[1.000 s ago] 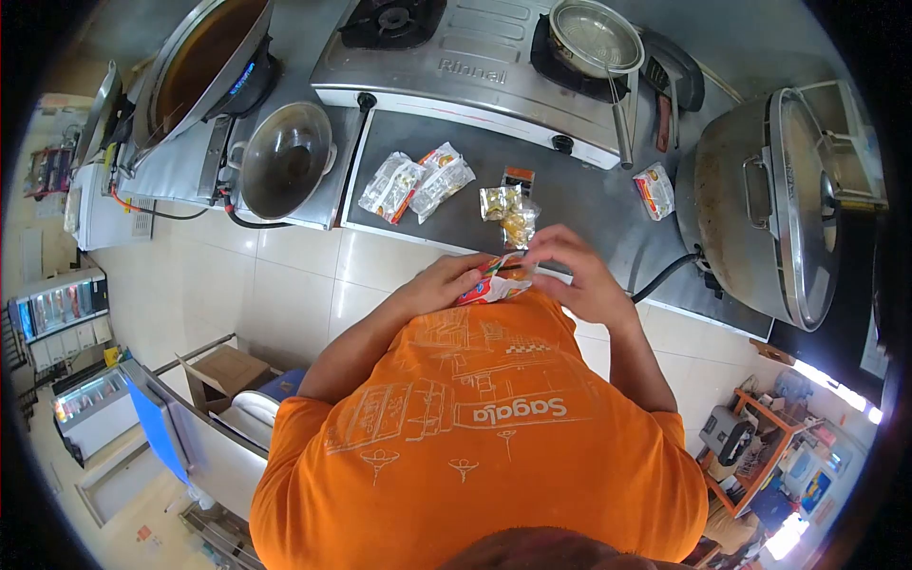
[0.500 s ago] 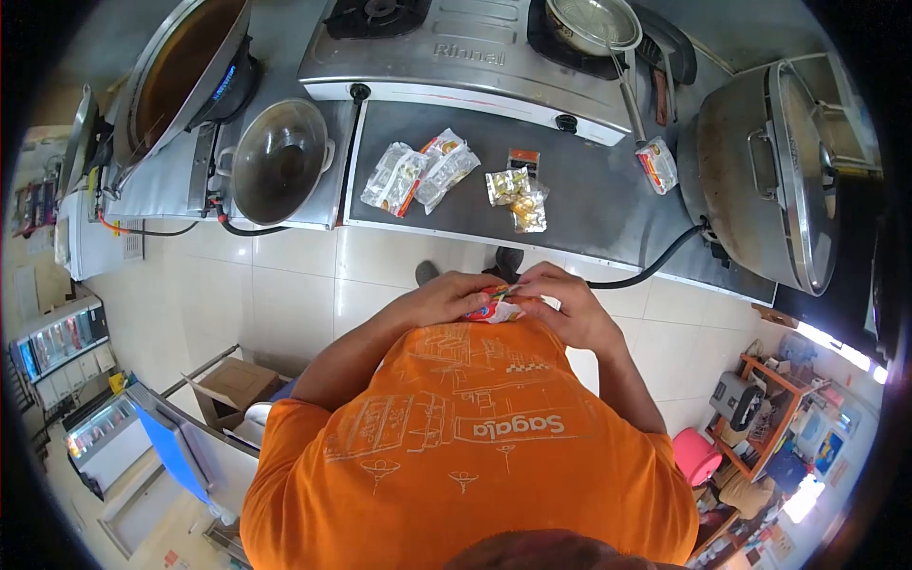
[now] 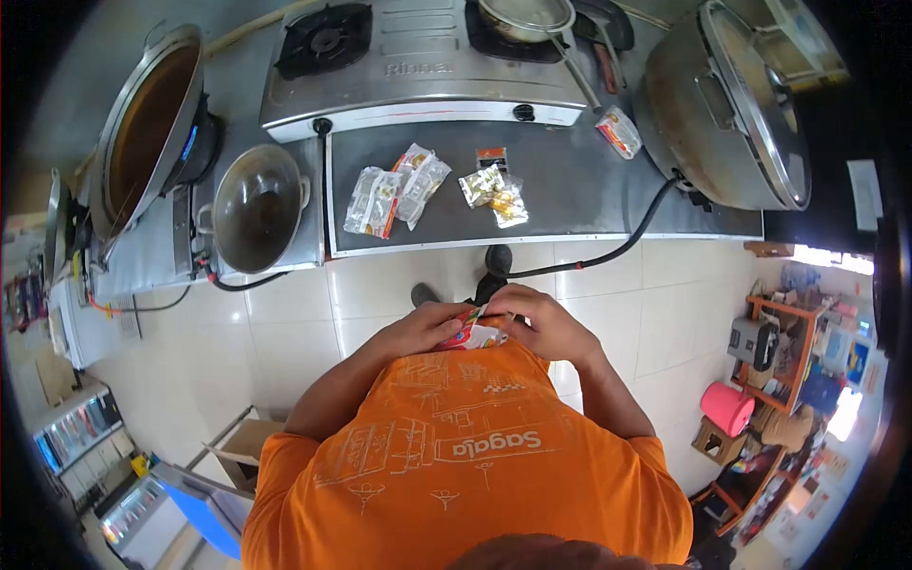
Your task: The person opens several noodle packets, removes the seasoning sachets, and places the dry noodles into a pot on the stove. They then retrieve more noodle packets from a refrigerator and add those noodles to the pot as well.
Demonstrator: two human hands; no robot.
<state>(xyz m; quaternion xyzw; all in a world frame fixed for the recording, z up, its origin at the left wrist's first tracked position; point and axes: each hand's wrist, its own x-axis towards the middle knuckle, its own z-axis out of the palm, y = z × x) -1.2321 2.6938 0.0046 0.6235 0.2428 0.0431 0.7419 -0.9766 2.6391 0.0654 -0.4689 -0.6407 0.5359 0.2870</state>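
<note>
Close against the orange shirt, my left hand (image 3: 424, 329) grips a red-and-white food packet (image 3: 477, 335) from its left side. The fingers of my right hand (image 3: 545, 325) are closed at the packet's top right edge and hide part of it. On the counter ahead lie two crumpled clear and printed wrappers (image 3: 372, 201). To their right are small silver and gold sachets (image 3: 494, 193), with a dark and red sachet (image 3: 491, 159) behind them. Another red-and-white packet (image 3: 619, 132) rests farther right, near a strainer handle.
A two-burner gas stove (image 3: 418, 85) stands at the back, with a strainer (image 3: 527, 14) over its right burner. On the left are a wok (image 3: 256, 209) and a large pan of brown liquid (image 3: 142, 142). A big lidded pot (image 3: 698, 123) and a black hose (image 3: 622, 247) are on the right.
The view has shifted, so the counter and hands appear lower and farther left. Both hands stay on the packet; the right hand sits slightly higher over its edge.
</note>
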